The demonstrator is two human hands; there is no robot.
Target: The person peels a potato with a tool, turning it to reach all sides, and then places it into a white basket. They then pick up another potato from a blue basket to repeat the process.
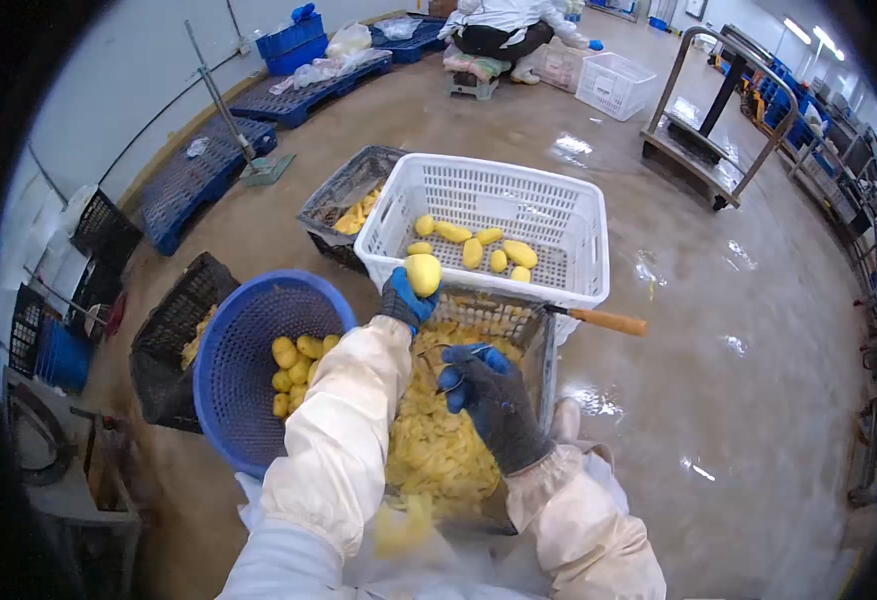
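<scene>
My left hand [410, 302], in a blue glove, is closed around a peeled yellow potato [422, 274] near the front corner of a white plastic basket [580, 200]. My right hand [498, 405], in a dark glove with blue fingertips, is closed on a thin metal peeler [430, 358], mostly hidden by the fingers. Beneath both hands, a crate holds a heap of yellow potato peelings [443, 450]. Several peeled potatoes [473, 252] lie in the white basket. More potatoes [296, 368] sit in a round blue basket [220, 400] left of my left forearm.
A wooden-handled tool [608, 321] rests across the crate's far right corner. Black crates [163, 350] stand to the left and behind. Blue pallets [198, 180] line the wall. A metal trolley [703, 160] stands on the wet floor; another person [508, 25] crouches at the back.
</scene>
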